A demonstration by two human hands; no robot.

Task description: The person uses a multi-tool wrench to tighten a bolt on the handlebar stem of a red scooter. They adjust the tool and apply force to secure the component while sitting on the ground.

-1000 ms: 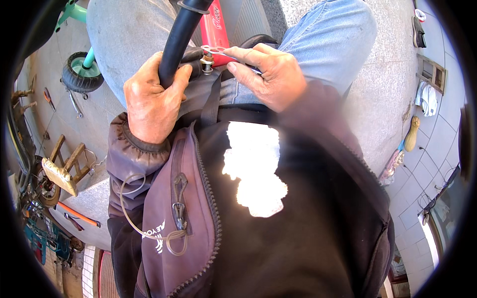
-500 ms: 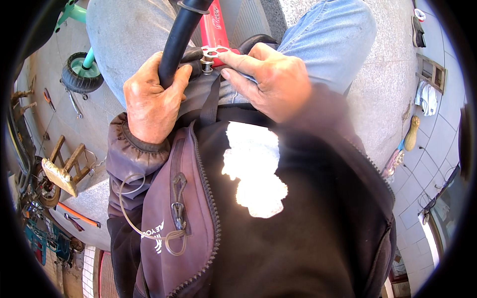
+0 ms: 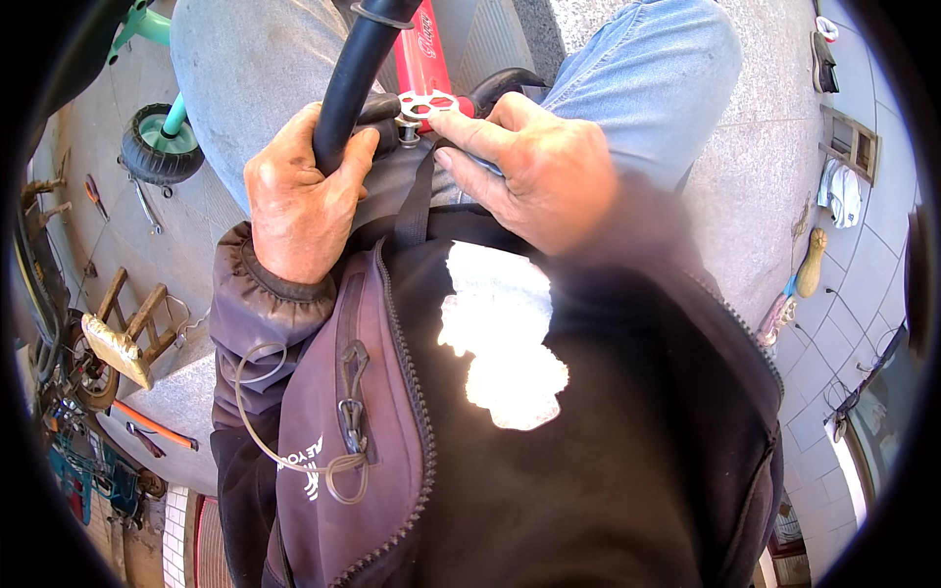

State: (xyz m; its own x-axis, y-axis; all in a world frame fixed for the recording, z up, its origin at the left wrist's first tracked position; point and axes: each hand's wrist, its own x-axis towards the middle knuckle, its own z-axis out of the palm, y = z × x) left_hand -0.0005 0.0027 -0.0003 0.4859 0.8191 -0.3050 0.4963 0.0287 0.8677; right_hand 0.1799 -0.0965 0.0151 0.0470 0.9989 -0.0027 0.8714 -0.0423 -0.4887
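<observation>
My left hand (image 3: 299, 196) is closed round the lower end of a thick black tube (image 3: 358, 73), thumb along its near side. The tube slants up and away, with a grey ring round it near the top edge. My right hand (image 3: 544, 162) pinches a flat silver multi-hole wrench (image 3: 423, 101) between forefinger and thumb. That wrench lies over a metal bolt (image 3: 408, 134) beside the black tube; whether its hole sits on the bolt I cannot tell. Behind it runs a red frame tube (image 3: 421, 49) between my knees.
On the floor at left are a small black wheel with a green hub (image 3: 162, 144), pliers (image 3: 96, 196), a spanner (image 3: 149, 208) and a small wooden stool (image 3: 123, 338). A strap (image 3: 417, 201) hangs across my lap. At right lie a gourd (image 3: 812, 263) and a dark shoe (image 3: 824, 64).
The wrench has turned a little, its holes now facing up more plainly. My right hand has shifted slightly with it. My left hand keeps its grip on the black tube.
</observation>
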